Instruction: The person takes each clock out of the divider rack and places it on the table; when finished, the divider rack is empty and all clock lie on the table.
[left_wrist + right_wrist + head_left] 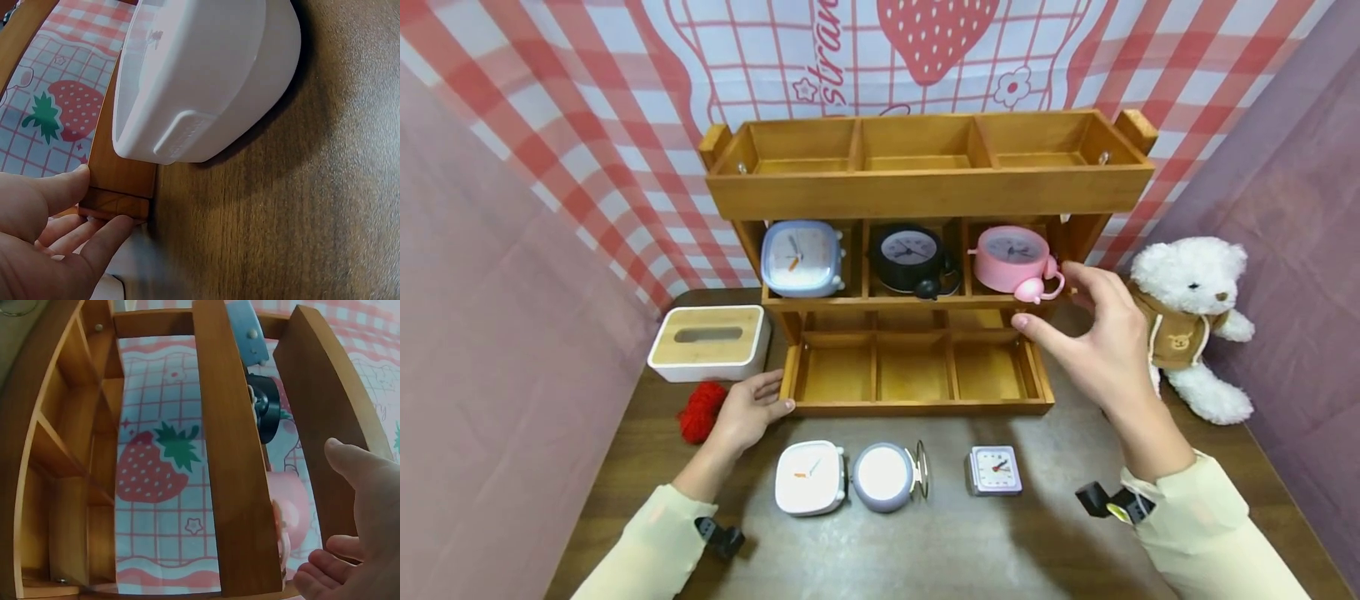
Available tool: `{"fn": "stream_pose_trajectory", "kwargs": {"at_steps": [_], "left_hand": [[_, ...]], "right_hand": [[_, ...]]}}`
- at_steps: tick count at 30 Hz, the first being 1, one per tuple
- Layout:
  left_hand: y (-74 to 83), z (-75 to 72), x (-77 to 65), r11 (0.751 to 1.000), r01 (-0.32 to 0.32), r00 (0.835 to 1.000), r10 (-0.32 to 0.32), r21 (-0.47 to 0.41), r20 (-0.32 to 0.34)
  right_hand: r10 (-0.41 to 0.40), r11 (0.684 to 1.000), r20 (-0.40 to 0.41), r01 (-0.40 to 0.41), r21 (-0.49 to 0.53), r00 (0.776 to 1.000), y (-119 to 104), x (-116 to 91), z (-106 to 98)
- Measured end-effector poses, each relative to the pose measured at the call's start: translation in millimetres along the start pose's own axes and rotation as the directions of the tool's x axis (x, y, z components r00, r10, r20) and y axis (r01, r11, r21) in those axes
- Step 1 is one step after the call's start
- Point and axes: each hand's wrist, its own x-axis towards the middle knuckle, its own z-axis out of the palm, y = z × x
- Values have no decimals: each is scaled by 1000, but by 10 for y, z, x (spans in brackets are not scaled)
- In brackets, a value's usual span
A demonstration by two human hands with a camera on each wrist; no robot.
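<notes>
A three-tier wooden shelf (932, 193) stands in the middle of the table. My left hand (748, 414) grips its lower left corner, thumb on one side and fingers on the other, as the left wrist view shows. On the middle tier sit a pale blue alarm clock (797, 258), a black alarm clock (908, 260) and a pink alarm clock (1009, 265). Just right of the pink clock, my right hand (1101, 342) is held with thumb and fingers spread apart, nothing between them. A white alarm clock (809, 477) appears large in the left wrist view.
Before the shelf also lie a round grey clock (883, 477) and a small square clock (995, 470). A tissue box (700, 361) and red yarn (702, 411) are at left. A white teddy bear (1183, 321) sits at right. Behind hangs a checked strawberry cloth (936, 37).
</notes>
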Motion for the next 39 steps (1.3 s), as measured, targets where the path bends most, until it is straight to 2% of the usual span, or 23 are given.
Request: {"fn": "stream_pose_trajectory", "kwargs": {"at_steps": [7,23,28,35,39], "left_hand": [[-20,12,5,1000,-1,1000,1,-5,-2],[-39,31,11,1000,22,1000,-22,-6,-14],[-17,19,8,1000,21,1000,-21,3,-16],[6,11,-5,1000,13,1000,-13,1,-11],[9,8,-3,1000,11,1000,-11,-8,-11]], "right_hand": [[40,998,-22,-41,-42,999,-6,102,105],[77,989,17,-74,-130,997,-118,228,217],[56,993,-1,-55,-106,998,-129,204,230],[-14,999,-50,12,-53,999,-94,161,310],[-16,999,-62,13,-46,998,-95,156,346]]}}
